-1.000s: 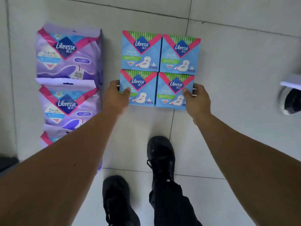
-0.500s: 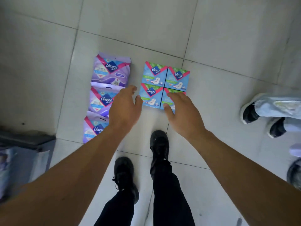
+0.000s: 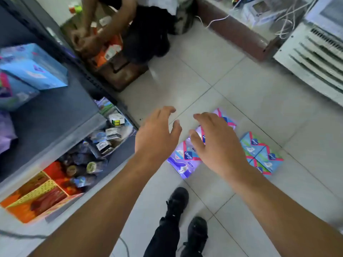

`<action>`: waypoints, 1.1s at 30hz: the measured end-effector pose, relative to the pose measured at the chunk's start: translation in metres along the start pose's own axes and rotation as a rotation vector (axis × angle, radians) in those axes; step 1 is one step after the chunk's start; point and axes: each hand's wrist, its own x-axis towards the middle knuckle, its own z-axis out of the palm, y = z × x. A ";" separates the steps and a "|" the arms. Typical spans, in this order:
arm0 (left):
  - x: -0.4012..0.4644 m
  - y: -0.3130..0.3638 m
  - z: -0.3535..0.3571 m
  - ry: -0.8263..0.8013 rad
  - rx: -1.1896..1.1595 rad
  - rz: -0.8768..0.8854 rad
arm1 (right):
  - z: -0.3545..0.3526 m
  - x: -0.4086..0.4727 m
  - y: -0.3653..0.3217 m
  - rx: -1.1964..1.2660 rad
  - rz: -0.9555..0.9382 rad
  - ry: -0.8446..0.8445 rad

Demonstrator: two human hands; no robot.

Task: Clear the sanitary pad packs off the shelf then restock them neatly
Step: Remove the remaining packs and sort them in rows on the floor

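Purple pad packs (image 3: 185, 158) lie in a row on the tiled floor, partly hidden behind my right hand (image 3: 217, 143). To their right sit several blue pad packs (image 3: 261, 153) in a tight square. My left hand (image 3: 157, 134) and my right hand hover in the air above the floor with fingers spread and hold nothing. On the grey shelf (image 3: 55, 115) at the left stand more blue pad packs (image 3: 35, 67) and a purple pack (image 3: 5, 132) at the frame edge.
A lower shelf level holds small boxes and bottles (image 3: 104, 143) and orange trays (image 3: 39, 193). Another person (image 3: 118, 28) crouches at the top beside a cardboard box. A white air-conditioner unit (image 3: 315, 58) stands at the right. My black shoes (image 3: 178, 203) are below.
I have stood up and turned left, so the shelf has come into view. Both hands have lifted off the blue packs and now hang free above the floor.
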 end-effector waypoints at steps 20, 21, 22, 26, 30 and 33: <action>0.000 -0.252 -0.161 0.388 -0.144 -0.468 | 0.150 0.153 -0.291 0.053 -0.500 0.014; 0.006 -0.263 -0.163 0.386 -0.152 -0.471 | 0.159 0.166 -0.302 0.041 -0.491 0.040; 0.010 -0.273 -0.164 0.378 -0.158 -0.470 | 0.168 0.180 -0.311 0.025 -0.473 0.067; 0.025 -0.300 -0.167 0.347 -0.214 -0.471 | 0.195 0.230 -0.331 -0.110 -0.391 0.149; 0.037 -0.310 -0.169 0.358 -0.273 -0.473 | 0.209 0.240 -0.328 -0.121 -0.363 0.233; 0.044 -0.311 -0.171 0.365 -0.322 -0.468 | 0.211 0.233 -0.326 0.005 -0.428 0.295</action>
